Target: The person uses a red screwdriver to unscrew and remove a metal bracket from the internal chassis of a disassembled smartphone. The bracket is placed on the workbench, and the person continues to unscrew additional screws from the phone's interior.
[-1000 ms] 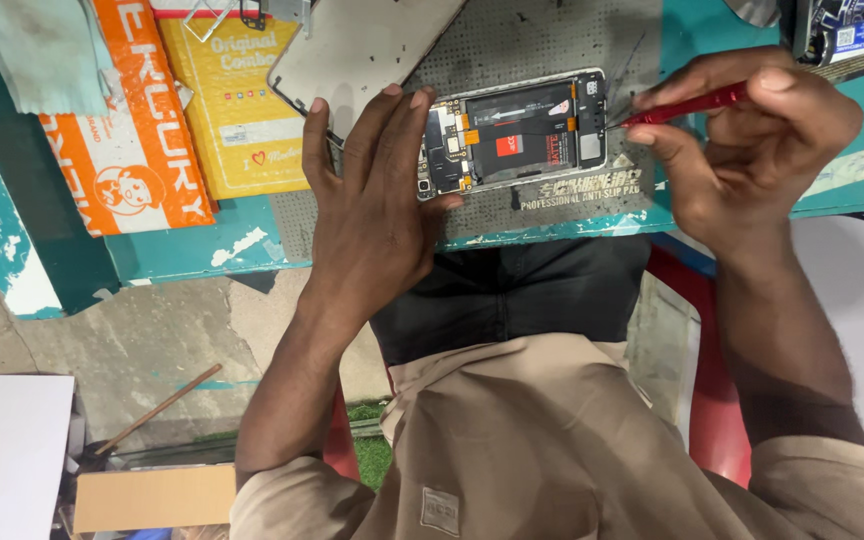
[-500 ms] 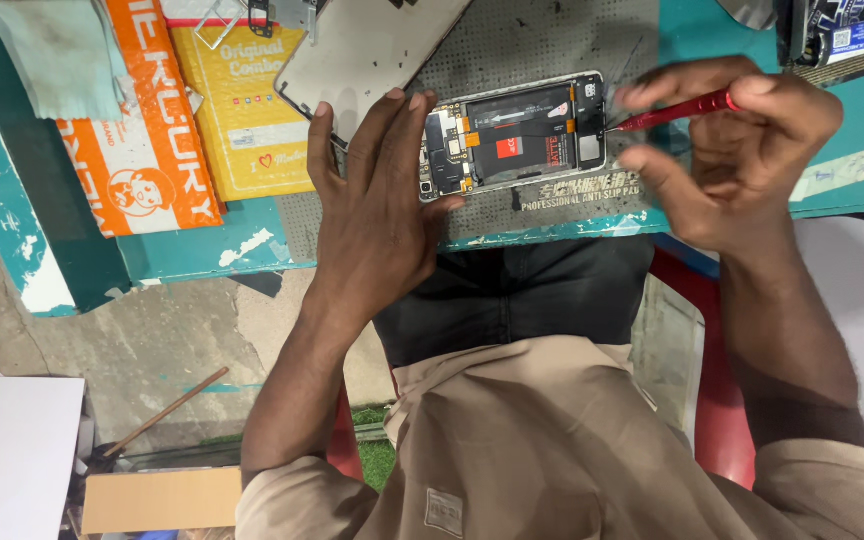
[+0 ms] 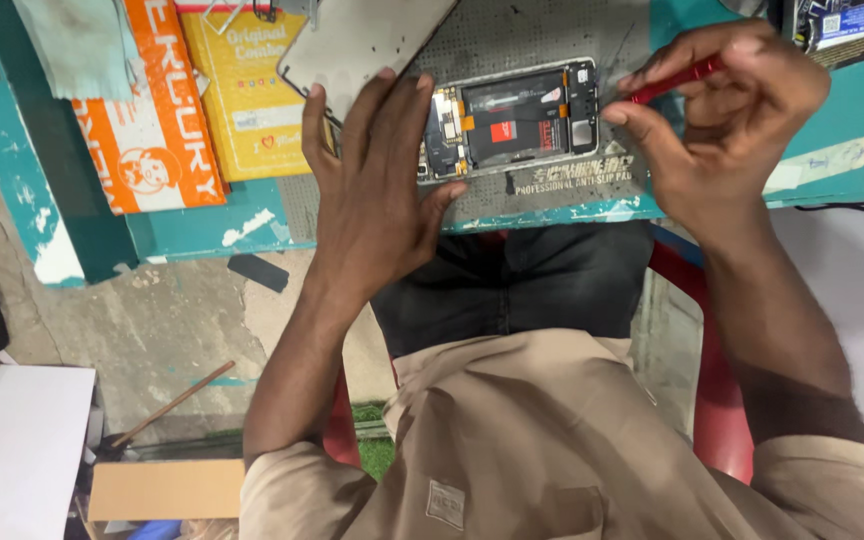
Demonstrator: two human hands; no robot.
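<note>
An opened phone [image 3: 517, 118] lies back-up on a grey work mat [image 3: 562, 30], its black battery and circuit boards exposed. My left hand [image 3: 377, 190] lies flat with fingers spread, pressing on the phone's left end. My right hand [image 3: 722, 110] pinches a red-handled screwdriver [image 3: 674, 79], with the tip pointing at the phone's right end. The removed grey back cover [image 3: 367, 40] rests on the mat just above my left hand.
An orange box [image 3: 157, 130] and a yellow box [image 3: 247, 100] sit on the teal bench [image 3: 832, 160] at the left, under a pale cloth [image 3: 82, 45]. A device with cables [image 3: 837, 25] is at top right. Below lie a concrete floor, a white sheet [image 3: 17, 450] and cardboard [image 3: 162, 490].
The view has shifted slightly. My right hand has drawn the screwdriver a little back and up from the phone's right end. My left hand stays on the phone.
</note>
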